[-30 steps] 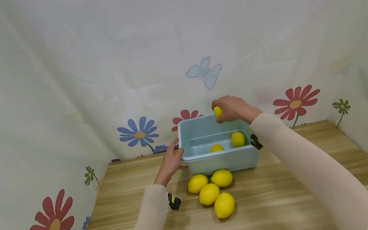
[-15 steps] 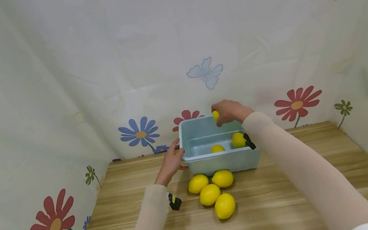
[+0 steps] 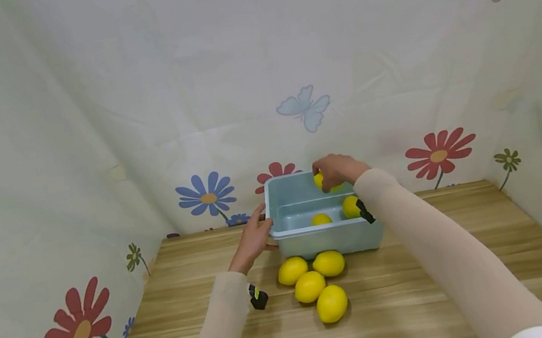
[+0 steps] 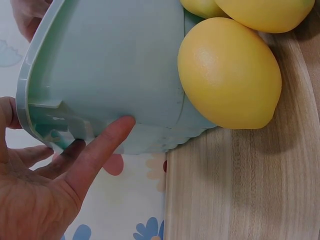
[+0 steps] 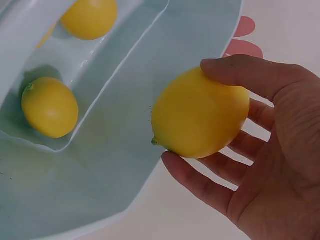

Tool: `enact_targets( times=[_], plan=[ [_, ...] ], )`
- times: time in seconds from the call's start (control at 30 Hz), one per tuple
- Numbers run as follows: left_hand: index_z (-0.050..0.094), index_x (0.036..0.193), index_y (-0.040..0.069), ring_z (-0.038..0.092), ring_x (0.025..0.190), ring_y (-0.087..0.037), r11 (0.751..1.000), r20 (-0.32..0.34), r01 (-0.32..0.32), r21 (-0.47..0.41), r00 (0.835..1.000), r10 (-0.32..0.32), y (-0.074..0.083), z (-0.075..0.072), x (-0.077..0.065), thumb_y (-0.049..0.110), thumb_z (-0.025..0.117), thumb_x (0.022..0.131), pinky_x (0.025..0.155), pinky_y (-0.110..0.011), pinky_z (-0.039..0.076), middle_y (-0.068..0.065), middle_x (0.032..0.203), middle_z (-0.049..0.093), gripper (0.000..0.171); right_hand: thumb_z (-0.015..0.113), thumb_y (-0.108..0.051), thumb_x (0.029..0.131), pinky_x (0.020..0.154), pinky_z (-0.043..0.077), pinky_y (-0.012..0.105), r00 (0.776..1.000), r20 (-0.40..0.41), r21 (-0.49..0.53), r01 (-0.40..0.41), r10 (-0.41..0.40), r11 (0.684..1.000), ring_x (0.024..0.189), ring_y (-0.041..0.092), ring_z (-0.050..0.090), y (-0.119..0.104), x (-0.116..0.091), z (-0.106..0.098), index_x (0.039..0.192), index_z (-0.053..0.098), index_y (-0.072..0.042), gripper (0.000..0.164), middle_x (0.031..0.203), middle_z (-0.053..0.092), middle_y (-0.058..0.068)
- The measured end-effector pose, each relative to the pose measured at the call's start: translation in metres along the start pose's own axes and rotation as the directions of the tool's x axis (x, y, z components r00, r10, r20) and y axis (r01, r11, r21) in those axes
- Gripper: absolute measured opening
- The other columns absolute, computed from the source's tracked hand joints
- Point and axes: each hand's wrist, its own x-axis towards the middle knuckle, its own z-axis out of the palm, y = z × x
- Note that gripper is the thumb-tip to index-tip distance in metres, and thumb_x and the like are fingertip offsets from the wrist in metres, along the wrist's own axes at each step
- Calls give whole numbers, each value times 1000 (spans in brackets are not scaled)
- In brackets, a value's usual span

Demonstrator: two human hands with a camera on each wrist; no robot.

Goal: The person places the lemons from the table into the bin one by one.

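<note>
My right hand (image 3: 336,170) holds a yellow lemon (image 5: 200,114) at the back part of a light blue plastic bin (image 3: 327,242). In the right wrist view the thumb lies on the lemon's upper side and the fingers curl beneath it. My left hand (image 3: 251,240) rests against the bin's left side; its fairly straight, spread fingers (image 4: 102,155) touch the wall and rim. Inside the bin lie a lemon (image 3: 321,219) near the front wall and another lemon (image 3: 351,207) to the right, partly hidden by the black wrist camera.
Several lemons (image 3: 310,287) lie grouped on the wooden table (image 3: 411,313), just in front of the bin. A pale curtain (image 3: 212,82) printed with flowers and butterflies surrounds the table at the back and sides.
My right hand has moved down and slightly left with the lemon, from above the bin's back rim to lower against its back wall. The left hand stays at the bin's side.
</note>
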Motion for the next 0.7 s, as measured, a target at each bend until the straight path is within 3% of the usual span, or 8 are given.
enact_targets(
  times=[0.2, 0.4, 0.7],
  plan=[
    [27, 156, 25, 57, 120, -38, 1000, -1, -9, -10, 1000, 9, 0, 0, 1, 30, 46, 99, 71, -52, 60, -15, 147, 44, 61, 72, -19, 87, 103, 49, 50, 1000, 15, -2, -17, 17, 1000, 110, 29, 53, 1, 0, 1, 137, 53, -18, 55, 135, 56, 8],
    [26, 156, 25, 57, 119, -39, 1000, -4, -9, -18, 1000, 9, -2, 1, 2, 30, 46, 99, 77, -59, 57, -16, 147, 44, 60, 70, -20, 88, 101, 50, 48, 1000, -5, -31, 16, -16, 999, 110, 29, 54, 2, -2, 2, 134, 54, -17, 49, 137, 56, 10],
    [24, 157, 23, 57, 119, -39, 1000, -5, -16, -7, 1000, 16, -3, 0, 2, 29, 45, 99, 71, -52, 61, -18, 148, 43, 62, 69, -22, 88, 106, 46, 51, 995, -66, -71, 73, -77, 995, 116, 31, 52, 5, -9, 3, 133, 56, -15, 47, 142, 54, 12]
  ],
)
